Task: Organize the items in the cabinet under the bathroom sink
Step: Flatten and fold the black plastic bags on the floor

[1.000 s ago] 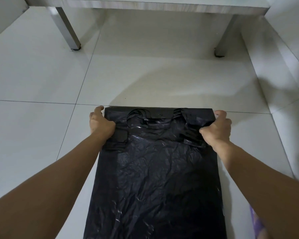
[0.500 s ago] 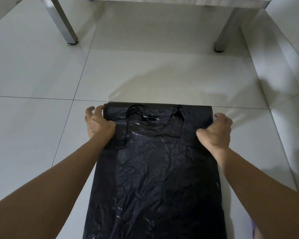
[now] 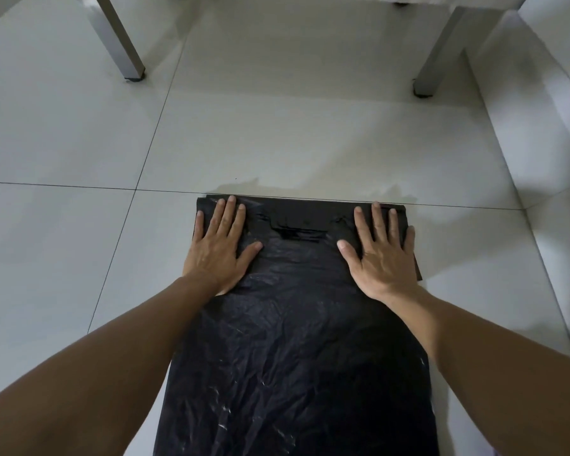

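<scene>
You are pressing both hands flat, fingers straight, on the far end of the bag [image 3: 297,357]: left hand [image 3: 219,248] and right hand [image 3: 380,253] are no longer curled on its corners as before. The bag is lying flat on the floor [image 3: 79,225], handles folded under your palms.

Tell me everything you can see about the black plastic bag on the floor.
The black plastic bag is thin, glossy, crinkled film lying flat on the pale tiled floor, running from a tile seam down out of the frame's bottom edge. Its far end shows cut-out handle loops, flattened. The left hand and right hand press its far corners, palms down with fingers straight and spread. Nothing else touches it.
</scene>
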`<state>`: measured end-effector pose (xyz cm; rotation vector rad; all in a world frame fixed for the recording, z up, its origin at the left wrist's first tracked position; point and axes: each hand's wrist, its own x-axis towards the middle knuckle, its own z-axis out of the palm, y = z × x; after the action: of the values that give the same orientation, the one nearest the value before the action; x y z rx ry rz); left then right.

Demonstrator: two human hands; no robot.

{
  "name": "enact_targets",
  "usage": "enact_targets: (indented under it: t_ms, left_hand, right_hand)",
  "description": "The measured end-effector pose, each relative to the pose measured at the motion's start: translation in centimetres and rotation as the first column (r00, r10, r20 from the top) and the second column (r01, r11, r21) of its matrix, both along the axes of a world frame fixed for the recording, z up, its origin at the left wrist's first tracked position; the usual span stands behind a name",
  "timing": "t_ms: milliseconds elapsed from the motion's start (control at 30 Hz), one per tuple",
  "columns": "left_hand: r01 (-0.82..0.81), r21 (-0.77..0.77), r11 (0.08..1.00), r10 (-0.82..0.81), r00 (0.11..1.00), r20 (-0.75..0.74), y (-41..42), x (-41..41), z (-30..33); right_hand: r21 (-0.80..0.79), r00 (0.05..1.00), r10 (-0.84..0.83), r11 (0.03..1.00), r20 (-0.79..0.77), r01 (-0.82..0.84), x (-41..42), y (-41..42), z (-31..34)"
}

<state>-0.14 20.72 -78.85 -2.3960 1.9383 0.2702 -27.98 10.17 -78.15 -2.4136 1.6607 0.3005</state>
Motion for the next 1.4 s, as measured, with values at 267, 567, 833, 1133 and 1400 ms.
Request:
enact_targets:
  t_ms: [267,567,833,1133,1400]
  left_hand:
    - [-0.033,-0.202,0.979,-0.014,0.974,-0.227,-0.2,0.7,2.6]
    - [-0.097,0.13,0.987,0.12,0.975,-0.188,-6.2,4.5,6.6]
    - [-0.074,0.171,0.983,0.103,0.98,-0.168,-6.6,5.5,6.8]
    - [-0.24,0.297,0.924,0.345,0.856,-0.385,-5.8,5.5,8.3]
    - [-0.368,0.186,0.911,0.41,0.759,-0.505,-3.9,6.5,8.0]
  right_hand:
    - [-0.045,0.982,-0.012,0.999,0.191,0.021,-0.2,-1.3,3.1]
    - [0.2,0.989,-0.069,0.979,0.128,0.043,-1.6,-7.8,6.8]
    - [0.262,0.981,-0.093,0.964,0.171,0.046,-1.2,-8.8,6.6]
    - [0.463,0.921,-0.345,0.856,0.179,0.231,-2.6,-8.9,7.1]
    - [0.437,0.894,-0.351,0.875,0.278,0.207,-3.3,-8.0,7.8]
